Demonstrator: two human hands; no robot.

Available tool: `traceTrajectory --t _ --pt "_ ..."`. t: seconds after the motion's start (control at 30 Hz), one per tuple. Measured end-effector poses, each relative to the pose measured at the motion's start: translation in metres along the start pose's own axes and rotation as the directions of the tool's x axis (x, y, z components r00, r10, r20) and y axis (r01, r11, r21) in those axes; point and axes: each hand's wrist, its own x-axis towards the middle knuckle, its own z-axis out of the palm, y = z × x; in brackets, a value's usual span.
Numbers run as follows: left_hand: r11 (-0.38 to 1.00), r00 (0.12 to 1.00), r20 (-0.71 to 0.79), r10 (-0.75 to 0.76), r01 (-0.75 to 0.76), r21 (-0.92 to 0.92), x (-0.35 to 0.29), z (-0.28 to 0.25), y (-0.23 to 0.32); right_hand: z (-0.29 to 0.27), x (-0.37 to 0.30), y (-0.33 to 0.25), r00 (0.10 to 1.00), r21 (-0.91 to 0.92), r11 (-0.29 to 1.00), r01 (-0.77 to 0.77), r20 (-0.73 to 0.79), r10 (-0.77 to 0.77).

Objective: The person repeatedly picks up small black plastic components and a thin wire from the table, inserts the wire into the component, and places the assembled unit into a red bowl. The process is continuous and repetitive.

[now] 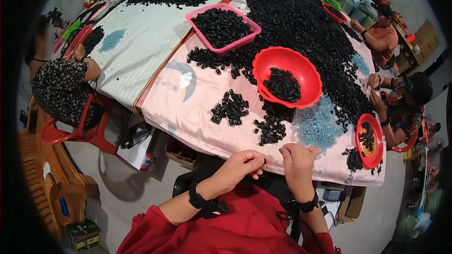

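Observation:
My left hand [245,164] is held over the near edge of the pink table cover, thumb and forefinger pinched together. Whatever it grips, if anything, is too small to make out. Beside it, my right hand [299,163] has its fingers bent and closed at the tips, their contents hidden. Just beyond the right hand lies a heap of small clear bluish pieces [320,124]. Ahead of my hands sit two small piles of short black plastic parts [270,130] [230,109]. A red scalloped bowl [310,73] holds more black parts.
A pink basket [252,24] full of black parts stands behind the bowl, next to a large black heap [296,19]. At right is a red oval tray [374,160]. People sit along both sides; a red chair [75,134] stands left. A white-covered table [136,56] adjoins.

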Motion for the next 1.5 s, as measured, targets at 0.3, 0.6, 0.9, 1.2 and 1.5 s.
traceTrajectory --t 0.3,0.6,0.9,1.2,1.5 --pt "0.999 0.997 0.069 0.019 -0.017 -0.043 -0.010 -0.002 -0.008 -0.017 -0.017 -0.022 1.000 0.103 0.995 -0.001 0.029 -0.002" --pt "0.996 0.991 0.123 0.052 -0.042 -0.083 -0.015 -0.003 -0.016 -0.031 -0.025 -0.038 0.997 0.233 0.971 -0.049 0.061 0.036" --pt "0.995 0.991 0.124 0.044 -0.033 -0.091 -0.018 -0.003 -0.025 -0.029 -0.031 -0.045 1.000 0.285 0.958 -0.009 0.027 0.002" --pt "0.994 0.988 0.108 0.112 -0.110 -0.023 -0.022 0.000 -0.022 -0.025 -0.037 -0.046 0.998 0.311 0.950 -0.009 0.055 -0.009" --pt "0.991 0.990 0.067 0.121 -0.125 0.054 -0.023 0.000 -0.024 -0.021 -0.037 -0.050 0.998 0.308 0.951 -0.032 0.062 0.014"
